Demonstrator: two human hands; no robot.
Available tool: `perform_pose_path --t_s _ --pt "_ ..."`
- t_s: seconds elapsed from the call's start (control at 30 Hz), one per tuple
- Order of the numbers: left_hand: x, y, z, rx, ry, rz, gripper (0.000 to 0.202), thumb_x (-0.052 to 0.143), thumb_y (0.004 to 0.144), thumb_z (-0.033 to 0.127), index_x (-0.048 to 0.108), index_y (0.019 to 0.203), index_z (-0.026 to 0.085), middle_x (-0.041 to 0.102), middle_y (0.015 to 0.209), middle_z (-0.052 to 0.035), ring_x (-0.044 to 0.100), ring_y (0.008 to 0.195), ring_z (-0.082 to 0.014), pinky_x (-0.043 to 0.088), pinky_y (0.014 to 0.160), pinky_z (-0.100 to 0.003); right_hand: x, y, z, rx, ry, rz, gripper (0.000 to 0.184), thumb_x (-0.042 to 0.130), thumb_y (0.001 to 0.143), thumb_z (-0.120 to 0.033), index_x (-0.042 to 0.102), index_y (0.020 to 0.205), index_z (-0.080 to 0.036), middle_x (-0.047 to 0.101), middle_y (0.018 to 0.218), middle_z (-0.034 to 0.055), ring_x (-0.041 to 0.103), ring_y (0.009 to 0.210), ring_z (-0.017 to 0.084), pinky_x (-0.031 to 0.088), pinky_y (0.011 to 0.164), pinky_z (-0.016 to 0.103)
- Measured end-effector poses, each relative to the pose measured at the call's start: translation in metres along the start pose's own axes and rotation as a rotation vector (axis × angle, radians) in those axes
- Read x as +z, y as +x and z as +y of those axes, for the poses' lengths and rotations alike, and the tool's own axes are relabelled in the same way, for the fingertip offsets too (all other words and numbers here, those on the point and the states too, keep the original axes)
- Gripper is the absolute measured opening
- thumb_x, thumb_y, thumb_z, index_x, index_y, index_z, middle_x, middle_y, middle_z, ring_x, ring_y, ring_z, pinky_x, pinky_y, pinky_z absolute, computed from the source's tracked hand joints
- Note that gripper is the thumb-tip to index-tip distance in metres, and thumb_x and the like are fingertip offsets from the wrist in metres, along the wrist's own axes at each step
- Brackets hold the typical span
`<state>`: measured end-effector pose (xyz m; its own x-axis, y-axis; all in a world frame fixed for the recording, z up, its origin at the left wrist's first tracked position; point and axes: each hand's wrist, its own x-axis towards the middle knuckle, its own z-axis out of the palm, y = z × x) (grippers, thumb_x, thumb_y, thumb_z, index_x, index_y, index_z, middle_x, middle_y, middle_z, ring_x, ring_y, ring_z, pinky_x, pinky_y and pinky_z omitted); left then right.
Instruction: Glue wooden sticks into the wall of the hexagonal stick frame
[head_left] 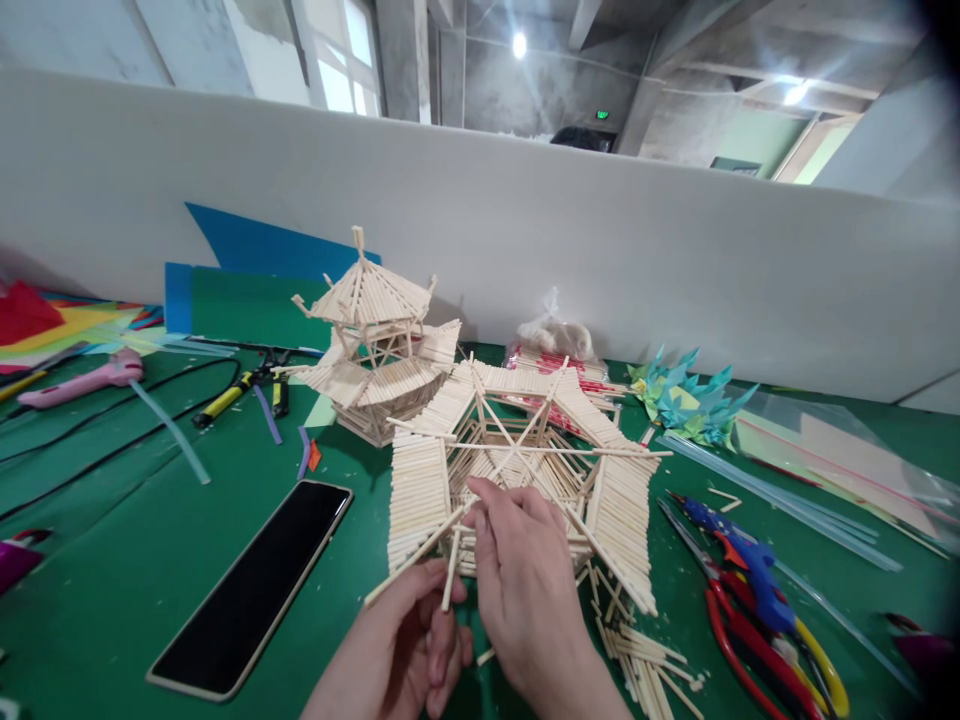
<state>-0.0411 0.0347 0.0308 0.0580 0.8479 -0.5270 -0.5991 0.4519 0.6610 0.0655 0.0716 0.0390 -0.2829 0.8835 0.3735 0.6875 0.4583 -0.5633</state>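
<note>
A pavilion roof model of thin wooden sticks (pixel 420 480) stands in front of me, with an open middle crossed by long sticks. My left hand (pixel 420 630) is at its near left edge, fingers curled and closed on a short wooden stick (pixel 451 572). Beside that stick, a longer roof-edge stick (pixel 405 568) slants out over the left hand. My right hand (pixel 525 580) reaches over the near side of the model, its fingers bent together at the frame. What those fingertips pinch, if anything, is hidden behind the hand.
A finished-looking stick pavilion (pixel 375 300) stands behind left. A phone (pixel 255 590) lies at left, near a pink glue gun (pixel 90 380) and wire pliers (pixel 225 398). Right are a blue glue gun (pixel 750 560), red-handled pliers (pixel 739 640), glue sticks (pixel 780 500) and loose wooden sticks (pixel 645 660).
</note>
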Motion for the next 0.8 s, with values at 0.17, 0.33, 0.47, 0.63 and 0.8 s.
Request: perform_pose_path --t_s 0.17,0.33,0.47,0.63,0.8 --pt "-0.0004 -0.0018 -0.0007 0.009 0.004 -0.008 0.028 0.051 0.075 0.03 0.061 0.053 0.015 0.042 0.027 0.0047 0.039 0.026 -0.0081 0.038 0.044 -0.024 -0.0005 -0.0013 -0.0009 0.009 0.007 -0.003 0.037 0.042 0.08 -0.005 0.044 0.112 -0.022 0.062 0.084 0.0019 0.047 0.08 0.021 0.03 0.073 0.036" --pt "-0.0008 -0.0032 -0.0021 0.006 0.022 -0.005 0.031 0.049 0.076 0.032 0.061 0.054 0.015 0.042 0.026 0.0048 0.038 0.025 -0.0077 0.038 0.046 -0.025 -0.001 -0.0002 -0.0009 0.019 0.011 -0.003 0.037 0.042 0.079 -0.004 0.044 0.113 -0.021 0.062 0.083 0.0023 0.048 0.08 0.022 0.03 0.074 0.036" --pt "-0.0008 -0.0024 -0.0024 0.014 0.037 0.004 0.029 0.051 0.075 0.032 0.061 0.053 0.015 0.041 0.026 0.0051 0.038 0.025 -0.0078 0.036 0.042 -0.023 -0.0015 -0.0002 -0.0014 0.019 0.022 -0.007 0.039 0.042 0.079 -0.004 0.044 0.113 -0.022 0.062 0.084 0.0017 0.048 0.08 0.021 0.03 0.074 0.036" --pt "0.0003 -0.0005 -0.0013 0.008 0.041 0.001 0.029 0.05 0.075 0.031 0.061 0.054 0.015 0.042 0.027 0.0046 0.039 0.026 -0.0078 0.034 0.041 -0.023 -0.0014 -0.0005 -0.0006 0.023 0.026 -0.014 0.039 0.043 0.079 -0.004 0.044 0.113 -0.022 0.062 0.083 0.0015 0.047 0.08 0.021 0.03 0.074 0.036" --pt "0.0004 -0.0017 -0.0021 0.002 0.032 0.003 0.03 0.049 0.076 0.031 0.06 0.053 0.015 0.042 0.027 0.0046 0.038 0.025 -0.0077 0.036 0.043 -0.023 -0.0018 0.0001 -0.0002 0.027 0.027 -0.017 0.039 0.042 0.079 -0.004 0.044 0.113 -0.022 0.062 0.084 0.0016 0.047 0.08 0.021 0.03 0.074 0.036"
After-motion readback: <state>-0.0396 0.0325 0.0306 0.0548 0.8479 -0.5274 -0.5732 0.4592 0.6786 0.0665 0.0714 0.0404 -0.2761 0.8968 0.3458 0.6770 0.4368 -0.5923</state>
